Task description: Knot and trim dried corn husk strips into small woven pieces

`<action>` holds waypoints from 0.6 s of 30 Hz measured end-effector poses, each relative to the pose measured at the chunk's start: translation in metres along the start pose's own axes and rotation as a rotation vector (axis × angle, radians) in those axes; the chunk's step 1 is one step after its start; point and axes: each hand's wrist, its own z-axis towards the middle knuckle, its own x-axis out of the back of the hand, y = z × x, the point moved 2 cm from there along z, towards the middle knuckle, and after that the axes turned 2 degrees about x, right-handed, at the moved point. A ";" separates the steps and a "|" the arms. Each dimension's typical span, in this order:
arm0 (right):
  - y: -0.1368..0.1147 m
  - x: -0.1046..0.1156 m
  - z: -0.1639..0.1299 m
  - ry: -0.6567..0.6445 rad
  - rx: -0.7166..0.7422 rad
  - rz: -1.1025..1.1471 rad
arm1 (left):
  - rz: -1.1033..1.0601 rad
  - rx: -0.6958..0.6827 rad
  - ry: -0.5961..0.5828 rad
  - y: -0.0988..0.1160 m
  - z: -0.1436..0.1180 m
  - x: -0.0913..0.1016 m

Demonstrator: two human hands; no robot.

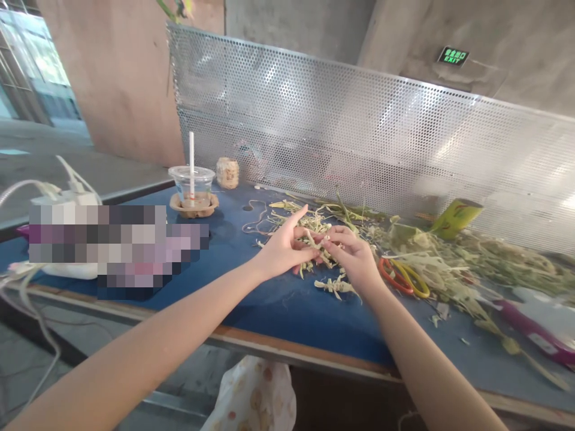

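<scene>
Over the middle of the blue table, my left hand [284, 246] and my right hand [354, 254] meet with their fingertips close together. Between them is a pale, knotted or twisted plant-fibre strip [313, 239], which looks like dried husk. My left index finger points upward while the thumb and other fingers close around the strip. The thumb and fingers of my right hand pinch at its other side. Just below lies a loose knotted bundle of pale fibre [335, 286]. More shredded strips lie behind and beneath my hands, partly hidden by them.
Orange-and-yellow-handled scissors [404, 278] lie right of my hand, beside heaped fibres [453, 275] and a green tube [456, 218]. At left stand a lidded plastic cup with straw [192, 182], a small woven object [227, 172] and cables. A perforated metal screen [314, 114] closes the back.
</scene>
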 end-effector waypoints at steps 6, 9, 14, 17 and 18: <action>0.005 -0.005 -0.001 0.009 -0.050 0.131 | -0.032 0.030 0.014 0.001 0.001 -0.001; 0.009 -0.007 -0.002 0.013 -0.065 0.188 | -0.006 0.055 0.011 0.002 0.001 -0.001; 0.007 -0.012 -0.007 0.074 -0.063 0.259 | -0.030 0.106 -0.006 0.002 0.001 -0.001; 0.005 -0.014 -0.009 0.154 -0.068 0.339 | -0.054 0.111 -0.028 0.001 0.002 -0.002; 0.005 -0.014 -0.009 0.177 -0.071 0.358 | -0.053 0.110 -0.027 0.000 0.001 -0.002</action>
